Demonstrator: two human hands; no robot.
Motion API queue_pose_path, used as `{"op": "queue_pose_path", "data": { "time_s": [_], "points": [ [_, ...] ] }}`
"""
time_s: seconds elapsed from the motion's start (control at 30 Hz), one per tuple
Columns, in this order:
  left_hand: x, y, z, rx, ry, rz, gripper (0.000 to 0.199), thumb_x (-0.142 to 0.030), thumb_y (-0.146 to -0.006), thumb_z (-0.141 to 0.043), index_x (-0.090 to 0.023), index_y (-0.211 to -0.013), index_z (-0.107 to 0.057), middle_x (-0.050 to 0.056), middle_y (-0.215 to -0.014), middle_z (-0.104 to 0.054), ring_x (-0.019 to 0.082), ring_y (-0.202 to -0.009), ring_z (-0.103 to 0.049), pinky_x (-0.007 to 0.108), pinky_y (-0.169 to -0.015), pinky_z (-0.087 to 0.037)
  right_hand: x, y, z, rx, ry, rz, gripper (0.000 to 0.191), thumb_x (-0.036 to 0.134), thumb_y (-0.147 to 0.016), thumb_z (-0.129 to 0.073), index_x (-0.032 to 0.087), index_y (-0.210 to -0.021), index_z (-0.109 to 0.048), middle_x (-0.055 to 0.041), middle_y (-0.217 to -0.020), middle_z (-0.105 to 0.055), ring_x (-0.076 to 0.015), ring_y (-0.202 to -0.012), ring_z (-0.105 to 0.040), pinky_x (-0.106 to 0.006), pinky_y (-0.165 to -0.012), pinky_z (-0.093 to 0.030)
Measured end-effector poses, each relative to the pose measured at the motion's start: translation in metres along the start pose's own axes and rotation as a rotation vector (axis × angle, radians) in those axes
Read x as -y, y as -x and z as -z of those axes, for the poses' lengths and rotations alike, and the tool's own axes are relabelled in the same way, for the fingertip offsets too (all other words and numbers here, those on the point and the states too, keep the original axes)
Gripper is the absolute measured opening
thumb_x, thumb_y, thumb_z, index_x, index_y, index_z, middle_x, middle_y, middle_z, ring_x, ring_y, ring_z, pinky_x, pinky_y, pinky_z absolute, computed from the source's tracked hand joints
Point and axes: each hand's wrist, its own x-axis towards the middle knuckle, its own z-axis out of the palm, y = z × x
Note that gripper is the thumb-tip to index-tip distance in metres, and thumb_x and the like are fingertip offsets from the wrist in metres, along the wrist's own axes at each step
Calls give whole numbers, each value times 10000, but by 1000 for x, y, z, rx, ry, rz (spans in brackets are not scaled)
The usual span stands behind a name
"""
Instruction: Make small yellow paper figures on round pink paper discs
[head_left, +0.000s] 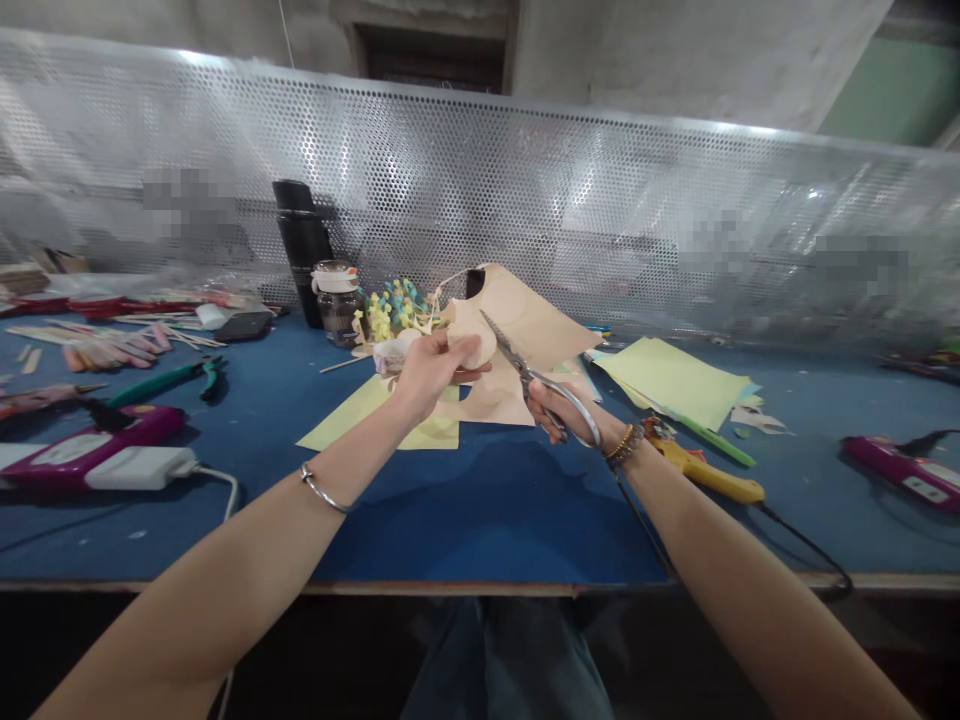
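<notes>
My left hand [431,375] grips a cut piece of beige patterned paper [474,335], which joins a larger sheet of the same paper [521,320] above the blue work mat [480,510]. My right hand [551,412] is shut on the looped handles of steel scissors [525,365], their blades pointing up and left. The blade tips reach the paper's edge close to my left hand. Beneath my hands lie pale yellow-green paper sheets [379,420], partly hidden by the beige paper.
A perforated metal screen [480,190] runs along the bench's back. In front stand a black flask [302,250], a glass jar [337,303] and small yellow and blue paper flowers [394,310]. Pliers [169,385], magenta corded tools [90,445], a yellow corded tool [709,470] and more paper [671,382] lie nearby.
</notes>
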Motion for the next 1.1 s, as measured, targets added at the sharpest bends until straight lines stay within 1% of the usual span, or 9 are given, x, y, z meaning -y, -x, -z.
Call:
{"op": "queue_pose_path", "data": {
  "time_s": [0.1, 0.23, 0.43, 0.6, 0.93, 1.1],
  "points": [
    [1, -1, 1, 8, -12, -5, 253, -322, -751, -705, -116, -879, -632, 94, -864, -702, 177, -692, -707, 258, -631, -587, 0, 0, 1, 5, 20, 19, 529, 701, -839, -400, 201, -666, -409, 69, -500, -363, -57, -349, -363, -224, -376, -398],
    [1, -2, 2, 14, -8, -10, 270, -332, -755, -703, -112, -894, -631, 99, -872, -703, 187, -690, -709, 281, -638, -595, 2, 0, 1, -16, 25, 11, 527, 699, -830, -416, 204, -650, -410, 67, -484, -367, -64, -336, -367, -224, -350, -375],
    [0, -1, 2, 6, 1, -18, 258, -313, -749, -705, -109, -890, -631, 100, -880, -709, 179, -660, -707, 266, -609, -596, 4, 1, -1, -22, 34, 6, 536, 711, -813, -427, 201, -648, -413, 68, -474, -371, -67, -330, -385, -221, -339, -359],
    [0, -2, 2, 7, -5, -18, 274, -324, -756, -697, -109, -915, -636, 119, -922, -716, 186, -690, -711, 265, -623, -593, 3, 2, -2, -25, 47, 4, 521, 687, -830, -422, 199, -648, -415, 66, -484, -376, -65, -332, -388, -215, -335, -357],
    [1, -2, 6, 23, 8, -28, 306, -337, -747, -702, -125, -962, -653, 106, -956, -721, 175, -704, -711, 261, -664, -590, 2, 2, 0, -21, 12, -18, 508, 673, -827, -449, 195, -656, -412, 71, -499, -381, -56, -335, -385, -202, -333, -353],
    [1, -3, 6, 24, 2, -33, 298, -347, -753, -697, -124, -945, -649, 107, -949, -720, 178, -708, -712, 280, -682, -594, 1, 1, 0, -30, 39, -9, 498, 658, -839, -438, 197, -652, -410, 68, -497, -377, -61, -334, -387, -206, -333, -356]
  ]
}}
